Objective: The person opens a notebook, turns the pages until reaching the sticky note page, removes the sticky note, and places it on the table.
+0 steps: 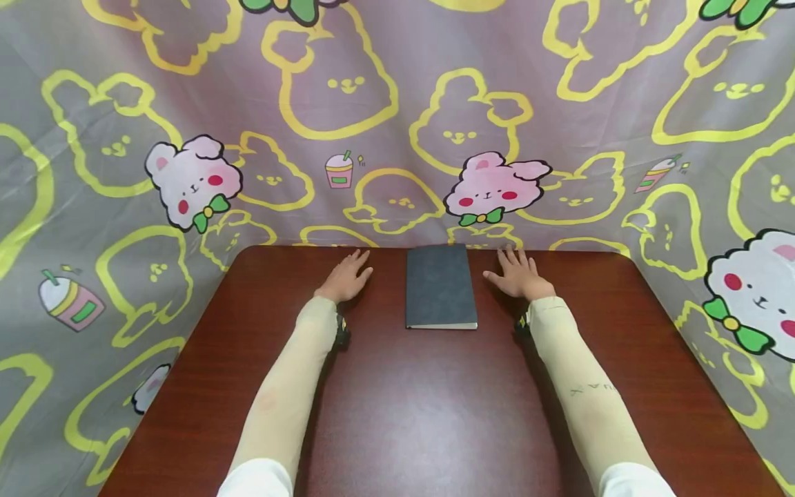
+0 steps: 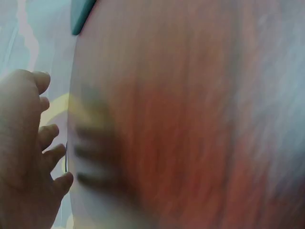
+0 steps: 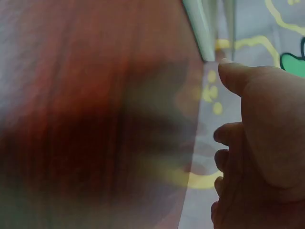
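A dark grey-blue notebook (image 1: 439, 286) lies closed near the far edge of the table, its white page edges facing me. To its left my left hand (image 1: 345, 277) is stretched out with the fingers spread, apart from the notebook. My right hand (image 1: 519, 275) is on the other side, likewise spread and not touching it. In the left wrist view the fingers of the left hand (image 2: 28, 152) are extended, with a corner of the notebook (image 2: 82, 16) at the top. The right wrist view has the right hand (image 3: 267, 138) beside the notebook's edge (image 3: 200, 28). Both hands hold nothing.
The reddish-brown wooden table (image 1: 428, 414) is glossy and reflects light. A grey curtain (image 1: 397, 152) with yellow outlines and cartoon animal heads hangs behind the far edge and along both sides. Each wrist carries a small dark device.
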`<state>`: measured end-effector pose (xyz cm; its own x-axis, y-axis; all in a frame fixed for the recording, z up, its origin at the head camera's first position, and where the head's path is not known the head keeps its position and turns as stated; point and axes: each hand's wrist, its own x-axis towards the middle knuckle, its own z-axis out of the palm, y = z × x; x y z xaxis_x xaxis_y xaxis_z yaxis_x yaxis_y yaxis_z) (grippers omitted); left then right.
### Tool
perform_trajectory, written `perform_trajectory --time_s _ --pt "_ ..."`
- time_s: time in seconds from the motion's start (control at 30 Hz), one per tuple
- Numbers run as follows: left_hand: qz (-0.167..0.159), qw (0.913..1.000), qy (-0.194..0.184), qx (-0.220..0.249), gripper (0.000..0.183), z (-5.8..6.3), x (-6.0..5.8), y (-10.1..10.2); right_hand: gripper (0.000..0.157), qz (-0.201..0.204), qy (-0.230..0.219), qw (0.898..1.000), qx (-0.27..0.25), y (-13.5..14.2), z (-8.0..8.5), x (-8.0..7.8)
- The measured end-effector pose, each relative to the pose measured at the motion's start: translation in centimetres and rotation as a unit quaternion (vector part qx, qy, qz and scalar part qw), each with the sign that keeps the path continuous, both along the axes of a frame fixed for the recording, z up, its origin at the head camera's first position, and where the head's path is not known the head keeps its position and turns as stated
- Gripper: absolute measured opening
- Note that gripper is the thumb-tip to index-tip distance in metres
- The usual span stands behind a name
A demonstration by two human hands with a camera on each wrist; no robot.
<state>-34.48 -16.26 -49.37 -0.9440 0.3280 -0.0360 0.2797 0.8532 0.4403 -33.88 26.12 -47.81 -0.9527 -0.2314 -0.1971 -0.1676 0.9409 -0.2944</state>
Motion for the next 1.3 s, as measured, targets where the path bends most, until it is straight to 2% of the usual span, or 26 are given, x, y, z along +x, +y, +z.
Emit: perform_trajectory --time_s 0.13,0.37,0.5,0.7,0.87,1.0,1.3 --pt "-0.032 0.9993 -0.018 0.006 0.059 0.0 0.2 1.4 0.083 0.018 -0.008 1.000 0.006 -0.2 -0.4 0.2" --pt "-0.096 0.9944 0.015 -0.042 0.057 0.8 0.3 5.3 0.084 0.067 -0.012 0.997 -0.030 -0.5 -0.4 0.0" --pt "-0.124 0.9901 0.020 -0.063 0.057 1.3 0.8 7.8 0.089 0.090 -0.026 0.994 -0.057 -0.6 0.3 0.0" --pt "-0.159 0.9833 0.033 -0.081 0.060 1.3 1.4 10.9 0.097 0.116 -0.028 0.990 -0.070 -1.0 1.5 0.2" --pt "-0.173 0.9790 0.040 -0.101 0.062 0.9 1.7 12.6 0.105 0.140 -0.039 0.987 -0.070 -1.6 2.0 0.1" --pt "-0.174 0.9774 0.032 -0.115 0.063 0.7 2.0 13.5 0.111 0.151 -0.056 0.985 -0.064 -1.9 2.2 0.0" --pt "-0.172 0.9737 0.010 -0.150 0.064 0.3 2.4 14.6 0.121 0.141 -0.086 0.984 -0.064 -2.1 2.0 0.0"
